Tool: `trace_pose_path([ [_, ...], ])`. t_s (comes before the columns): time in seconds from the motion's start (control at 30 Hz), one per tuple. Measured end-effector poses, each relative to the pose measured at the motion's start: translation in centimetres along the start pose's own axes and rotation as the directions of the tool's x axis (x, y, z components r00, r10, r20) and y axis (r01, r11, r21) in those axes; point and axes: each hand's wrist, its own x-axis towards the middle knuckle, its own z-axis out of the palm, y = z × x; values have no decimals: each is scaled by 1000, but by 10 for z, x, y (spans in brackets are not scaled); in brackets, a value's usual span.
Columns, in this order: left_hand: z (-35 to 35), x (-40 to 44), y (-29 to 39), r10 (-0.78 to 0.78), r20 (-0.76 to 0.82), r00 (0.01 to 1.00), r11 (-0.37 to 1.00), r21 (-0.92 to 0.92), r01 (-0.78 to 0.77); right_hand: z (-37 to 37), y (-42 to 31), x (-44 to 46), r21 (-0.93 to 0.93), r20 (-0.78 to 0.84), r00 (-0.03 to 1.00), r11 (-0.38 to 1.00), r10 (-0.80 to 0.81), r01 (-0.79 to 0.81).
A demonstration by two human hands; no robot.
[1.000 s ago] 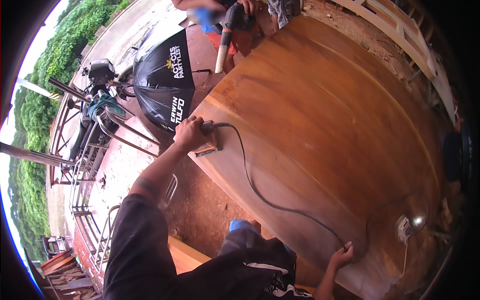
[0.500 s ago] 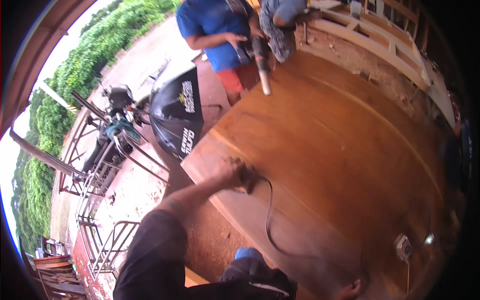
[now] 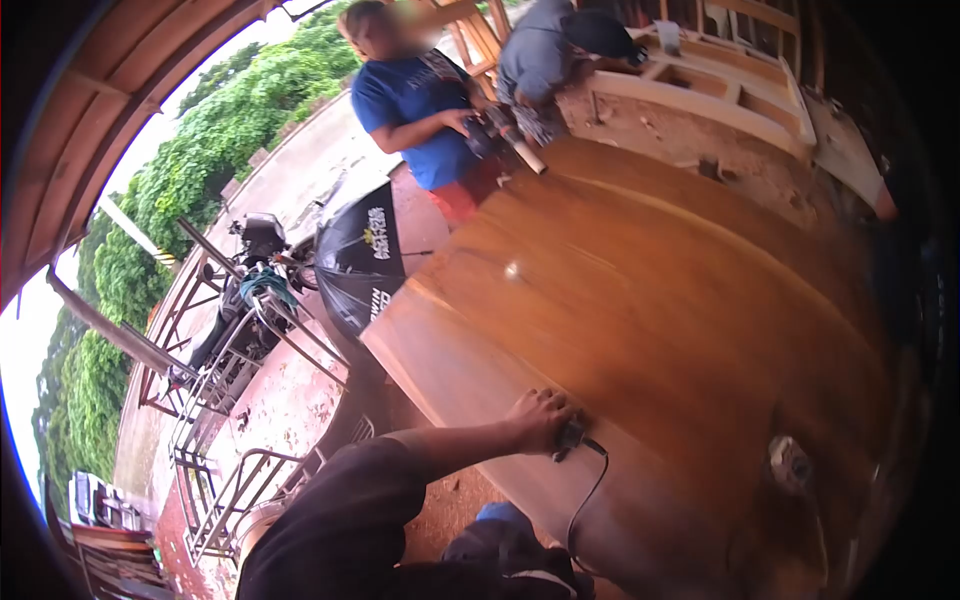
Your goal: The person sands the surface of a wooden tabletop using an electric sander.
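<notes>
The left hand (image 3: 540, 420) wraps its fingers over a black corded power tool (image 3: 572, 436) at lower centre, on a broad brown wooden desk (image 3: 650, 300); the right is out of view, so I cannot tell its state. Flat, even pressure and a slack black cord (image 3: 596, 487) would help. The near edge looks paler. At upper centre are 2 people, 1 in a blue shirt (image 3: 420, 105).

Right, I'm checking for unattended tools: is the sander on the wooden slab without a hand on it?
No, the left hand is wrapped over the sander on the wooden slab.
</notes>
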Motion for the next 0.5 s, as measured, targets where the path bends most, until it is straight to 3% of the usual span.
trace_pose_path([
  [0.03,13,0,7,37,22,999,999,-4,-37,3,14,0,22,-57,997,999,-48,50],
  [0.07,21,-1,19,25,35,999,1000,-10,-25,4,53,-5,7,24,999,1000,26,-26],
  [0.1,60,0,11,208,-87,974,967,-130,-218,7,98,-12,-21,106,989,995,101,-99],
  [0.13,46,0,37,117,-70,991,987,-99,-123,11,143,-18,-59,185,967,984,174,-166],
  [0.17,38,4,55,117,-53,992,988,-100,-121,0,144,-10,-31,172,985,1000,-2,7],
  [0.2,31,7,74,116,-36,993,988,-102,-119,-14,93,9,-132,164,980,987,111,-90],
  [0.3,15,20,126,159,-22,987,983,-86,-160,-24,62,22,-44,124,975,982,187,-182],
  [0.37,19,27,150,192,-57,980,977,-85,-197,-37,72,26,-53,231,935,963,269,-264],
  [0.4,23,32,161,186,3,983,979,-92,-184,-39,73,27,-52,284,908,951,307,-305],
  [0.5,28,44,196,236,67,969,971,-50,-233,-46,68,26,7,232,932,958,278,-287],
])
